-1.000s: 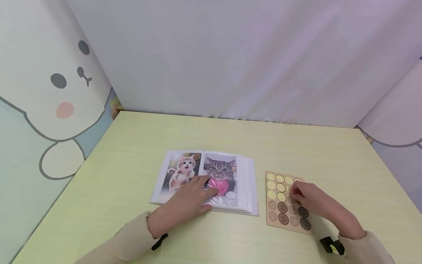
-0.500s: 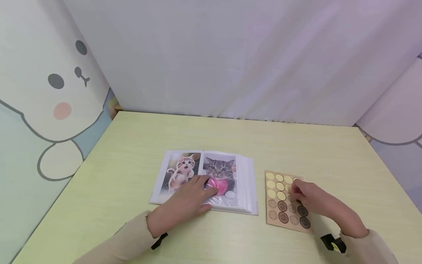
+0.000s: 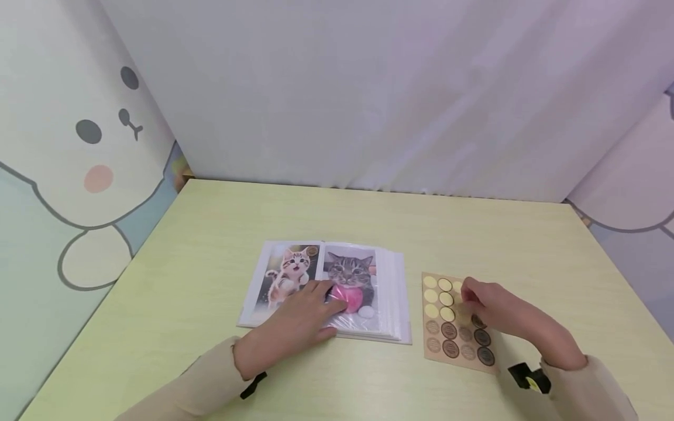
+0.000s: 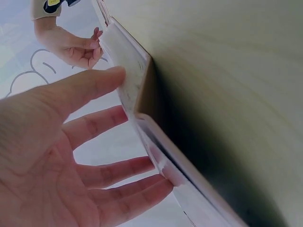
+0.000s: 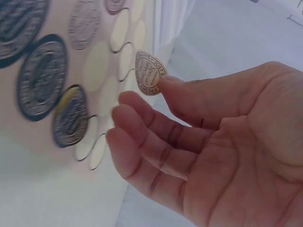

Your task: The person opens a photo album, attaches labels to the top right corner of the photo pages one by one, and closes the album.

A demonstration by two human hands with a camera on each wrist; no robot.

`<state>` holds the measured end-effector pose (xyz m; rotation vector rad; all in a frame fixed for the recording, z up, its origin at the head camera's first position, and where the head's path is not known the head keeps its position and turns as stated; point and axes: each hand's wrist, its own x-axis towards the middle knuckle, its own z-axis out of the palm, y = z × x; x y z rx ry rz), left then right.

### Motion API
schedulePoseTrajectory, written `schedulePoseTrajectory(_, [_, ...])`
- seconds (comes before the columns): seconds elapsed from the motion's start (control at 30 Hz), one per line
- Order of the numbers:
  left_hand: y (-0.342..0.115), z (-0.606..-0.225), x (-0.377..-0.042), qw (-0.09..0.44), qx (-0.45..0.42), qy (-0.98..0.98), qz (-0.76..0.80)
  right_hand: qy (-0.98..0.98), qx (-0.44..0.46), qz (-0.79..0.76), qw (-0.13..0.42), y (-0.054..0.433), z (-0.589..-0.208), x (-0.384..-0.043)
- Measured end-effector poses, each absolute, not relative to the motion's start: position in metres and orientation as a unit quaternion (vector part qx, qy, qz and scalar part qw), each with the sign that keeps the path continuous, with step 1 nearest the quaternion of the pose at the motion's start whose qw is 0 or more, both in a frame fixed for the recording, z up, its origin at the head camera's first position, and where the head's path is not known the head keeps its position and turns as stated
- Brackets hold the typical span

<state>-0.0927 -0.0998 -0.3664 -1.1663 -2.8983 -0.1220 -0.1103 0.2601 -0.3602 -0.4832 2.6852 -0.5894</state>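
Observation:
An open photo album lies on the table with a kitten picture on its left page and a grey cat picture on its right. My left hand rests over the album's lower middle, fingers spread on the pages; the left wrist view shows its thumb by the page edges. To the right lies a brown sheet of round stickers. Over its upper right part, my right hand pinches a tan round sticker with printed lettering, peeled away from the sheet. Its other fingers are curled.
The pale wooden table surrounds album and sheet. A white curtain hangs along the back edge, and cartoon-printed cloth covers the left side. Pale yellow circles show in the sheet's upper rows, with printed stickers below.
My right hand has shifted slightly left over the sheet, and a tan sticker now shows below its fingertips. My left hand stays on the album.

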Motion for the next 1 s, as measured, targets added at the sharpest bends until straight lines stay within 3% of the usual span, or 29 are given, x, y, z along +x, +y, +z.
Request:
schedulePoseTrajectory(0.43, [-0.099, -0.367, -0.092, 0.013, -0.374, -0.927, -0.040, 0.934, -0.225, -0.252, 0.121, 0.213, -0.332, -0.146])
schedulePoseTrajectory(1.0, [-0.099, -0.364, -0.093, 0.008, -0.377, -0.926, -0.034, 0.902, -0.293, -0.301, 0.100, 0.145, -0.345, -0.194])
